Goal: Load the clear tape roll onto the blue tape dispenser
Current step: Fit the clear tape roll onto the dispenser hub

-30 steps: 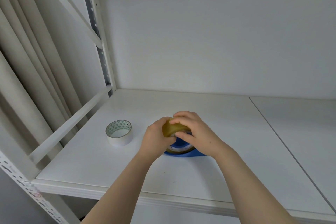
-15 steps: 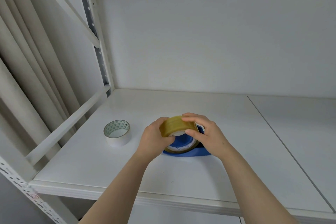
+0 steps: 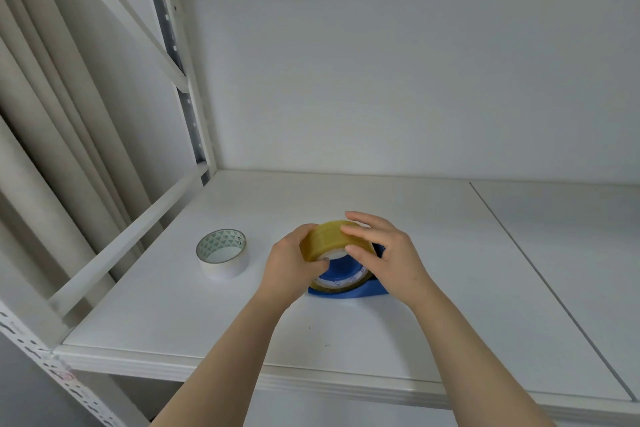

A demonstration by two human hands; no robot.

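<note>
Tape roll (image 3: 323, 239), glossy amber-clear, on edge in the curved blue plastic dispenser (image 3: 346, 293), clamped between both hands.
Core faces the wearer; left hand (image 3: 291, 267) grips its left rim, right hand (image 3: 388, 253) pinches top and core. Matte white tape roll (image 3: 223, 253) lies flat, well left, on the smooth white shelf (image 3: 207, 322).

White shelf (image 3: 346, 204) in a metal rack, viewed from the front and above. Divided into two boards by a thin seam (image 3: 521, 253) running back to front at right. Bordered on the left by a slanting white rail (image 3: 138, 229). On the left board, near that rail: white tape roll (image 3: 222, 253), lying flat, hole up, green triangle print inside the core. Well apart to its right, near the middle: blue tape dispenser (image 3: 349, 294), base flat on the board, largely hidden. Toward the front edge: a few tiny dark specks (image 3: 309, 327).
</note>
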